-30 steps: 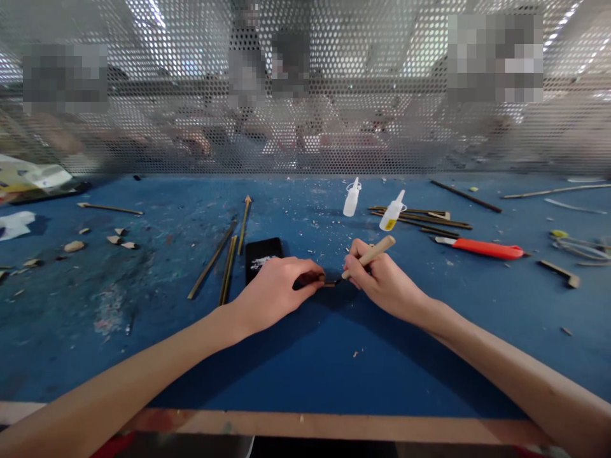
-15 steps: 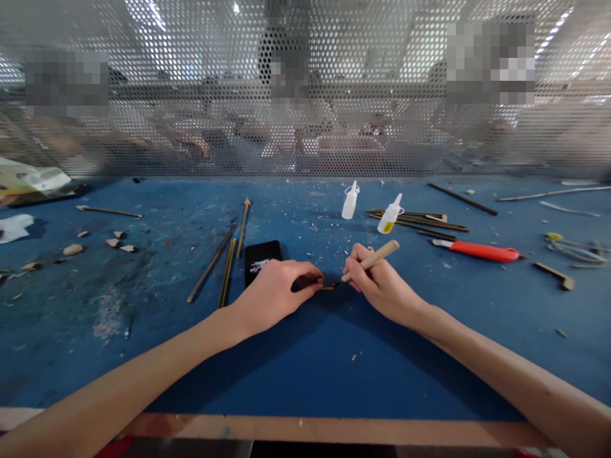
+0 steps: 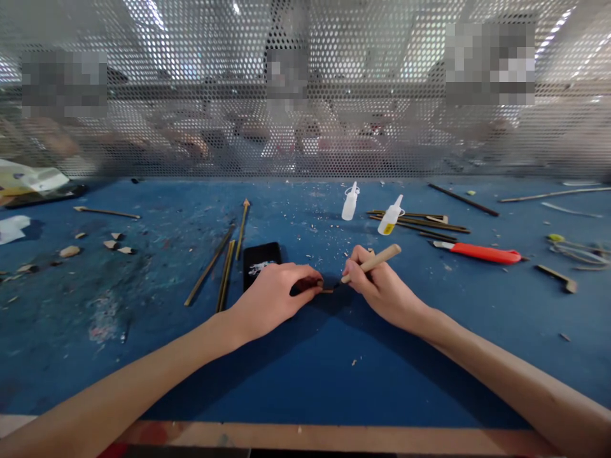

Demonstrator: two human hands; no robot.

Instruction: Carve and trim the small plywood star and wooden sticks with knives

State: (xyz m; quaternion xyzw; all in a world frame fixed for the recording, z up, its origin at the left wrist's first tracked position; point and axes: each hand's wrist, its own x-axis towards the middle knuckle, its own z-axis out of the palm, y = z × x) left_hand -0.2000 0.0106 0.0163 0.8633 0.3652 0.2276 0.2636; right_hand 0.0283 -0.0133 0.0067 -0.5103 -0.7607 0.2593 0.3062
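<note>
Wooden-handled, the small tool (image 3: 371,261) sits clamped in the right hand (image 3: 382,286), its tip meeting a tiny wood piece (image 3: 327,290) that the left hand (image 3: 274,296) pinches against the blue table (image 3: 305,375). Just beyond the left hand lies a black phone (image 3: 260,261); farther behind the right hand stand two glue bottles (image 3: 351,202).

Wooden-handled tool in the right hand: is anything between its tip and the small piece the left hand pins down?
Nothing visible. The tool tip sits right beside the small wooden piece pinched by the left hand; right hand grips the handle.
</note>
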